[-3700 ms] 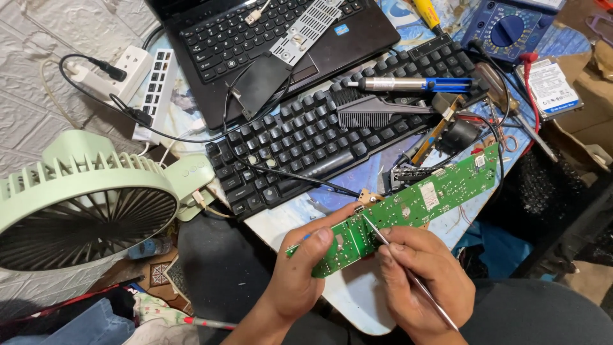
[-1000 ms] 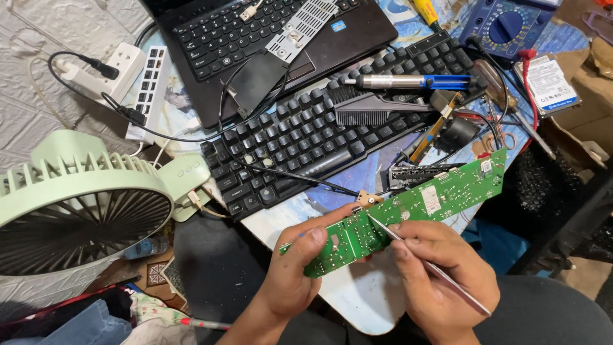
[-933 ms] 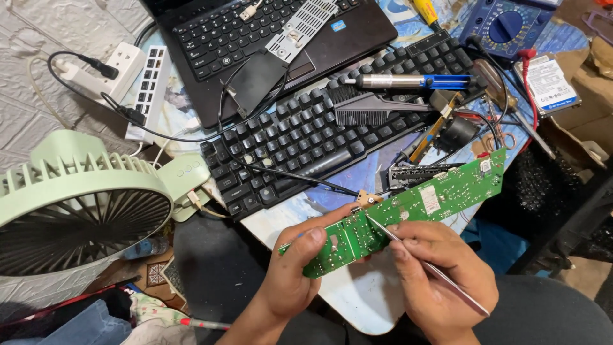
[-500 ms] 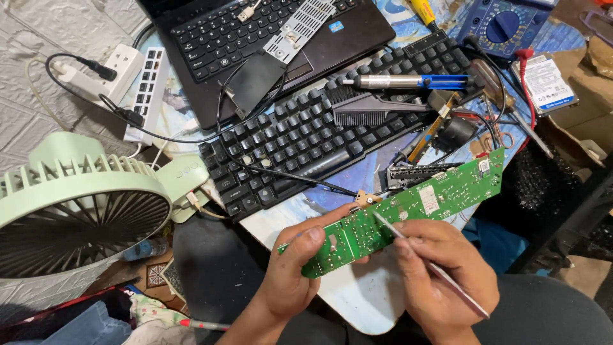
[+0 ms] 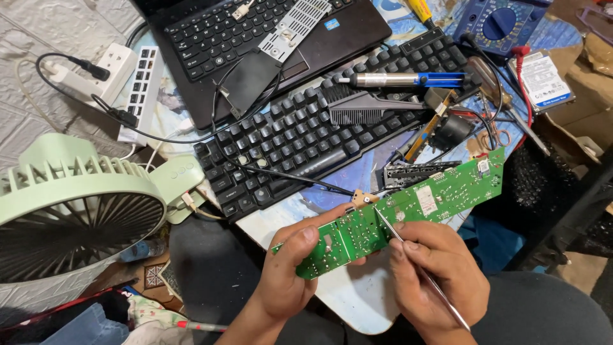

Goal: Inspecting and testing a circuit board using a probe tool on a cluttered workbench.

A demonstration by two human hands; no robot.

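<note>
Circuit board (image 5: 408, 214): long, green, held above the counter (image 5: 357, 300) edge, near the black keyboard (image 5: 332, 121). Head view: left hand (image 5: 290, 271) grip clenched on the board's near end; right hand (image 5: 434, 278) grip pinches a thin metal probe (image 5: 418, 275), tip touching mid-board. Work looks mid-way; board still bare, nothing reassembled. Green fan (image 5: 70, 217) sits left.

Clearance ahead of the circuit board (image 5: 408, 207) is limited: the black keyboard (image 5: 319, 121) lies just beyond it, carrying a comb (image 5: 367, 108) and a metal pump tool (image 5: 408, 80). A thin black cable (image 5: 287, 176) crosses the gap to the board's near edge. Left — the green fan (image 5: 70, 204) blocks approach. Right — loose wires (image 5: 491, 121) and a black part (image 5: 415, 174) crowd the table (image 5: 351, 300). Open passage remains only near the body, beneath both hands.
</note>
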